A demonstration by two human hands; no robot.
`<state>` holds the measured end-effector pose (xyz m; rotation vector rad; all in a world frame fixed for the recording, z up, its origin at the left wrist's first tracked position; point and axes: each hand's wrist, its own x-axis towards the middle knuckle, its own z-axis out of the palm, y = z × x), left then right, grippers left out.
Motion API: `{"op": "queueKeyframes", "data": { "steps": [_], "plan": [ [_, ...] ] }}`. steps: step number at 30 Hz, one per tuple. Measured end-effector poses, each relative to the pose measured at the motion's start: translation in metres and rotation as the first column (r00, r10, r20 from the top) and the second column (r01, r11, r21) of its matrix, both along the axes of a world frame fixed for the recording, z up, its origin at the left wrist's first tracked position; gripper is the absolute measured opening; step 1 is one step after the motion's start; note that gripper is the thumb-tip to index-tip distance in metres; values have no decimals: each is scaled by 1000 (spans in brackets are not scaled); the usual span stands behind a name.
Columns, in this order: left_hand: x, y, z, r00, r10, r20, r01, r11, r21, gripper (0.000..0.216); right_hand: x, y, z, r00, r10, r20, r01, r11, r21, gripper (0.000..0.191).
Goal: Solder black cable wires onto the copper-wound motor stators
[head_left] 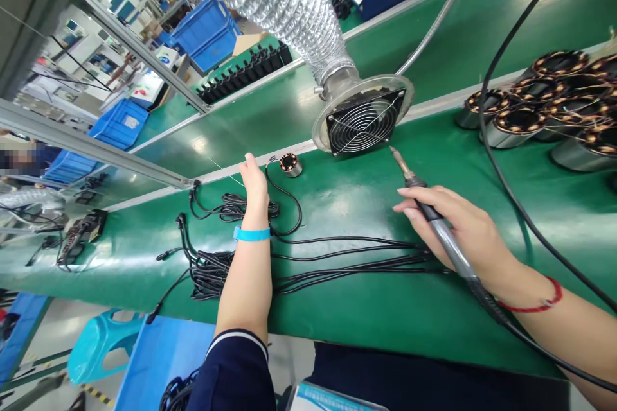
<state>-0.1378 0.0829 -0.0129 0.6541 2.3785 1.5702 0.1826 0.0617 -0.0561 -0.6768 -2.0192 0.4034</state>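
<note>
My right hand [457, 225] grips a soldering iron [441, 231] like a pen, its tip pointing up and left below the fan of the fume extractor [364, 119]. My left hand [254, 183] is raised over the bench, fingers closed and partly hidden from this side. A thin strand of solder wire [224, 170] runs into it from the left. Just right of that hand, a small stator [290, 165] with copper windings stands on the green bench, joined to a black cable [294, 199]. The iron's tip is apart from the stator.
Bundled black cables [212, 273] lie under my left forearm, several strands stretching right. Larger stators [518, 125] crowd the right side. A black cord [496, 160] hangs there. The silver duct [299, 13] comes down from above. A blue bin [159, 359] and a turquoise stool [96, 347] stand below.
</note>
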Motion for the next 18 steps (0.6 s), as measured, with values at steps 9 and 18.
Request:
{"op": "queueKeyframes", "data": {
  "steps": [9, 18],
  "plan": [
    [134, -47, 12, 387, -627, 676, 469, 765, 441, 41, -9, -10, -5, 999, -11, -51, -1, 974, -226, 32],
    [154, -57, -13, 323, -646, 691, 698, 656, 286, 16, -12, -16, -15, 999, -28, 37, 31, 996, -89, 33]
  ]
}}
